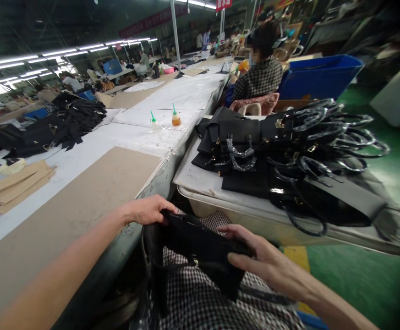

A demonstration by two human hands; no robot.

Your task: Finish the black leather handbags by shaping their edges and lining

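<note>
A black handbag (203, 245) with a small gold-coloured clasp lies across my lap, over checked cloth. My left hand (153, 210) grips the bag's upper left edge, fingers curled over it. My right hand (251, 252) has the right end of the bag between thumb and fingers. A dark strap or handle hangs down at the bag's left side. Beside my right forearm is a plastic-wrapped handle, partly hidden by the arm. The bag's underside cannot be seen.
Black handbags (289, 151) with wrapped handles are piled on a side table (200, 197). A long worktable (117, 178) holds two small glue bottles (175, 119), tan pieces (17, 183) and black pieces (72, 119). A seated person (260, 75) and a blue bin (320, 78) are beyond.
</note>
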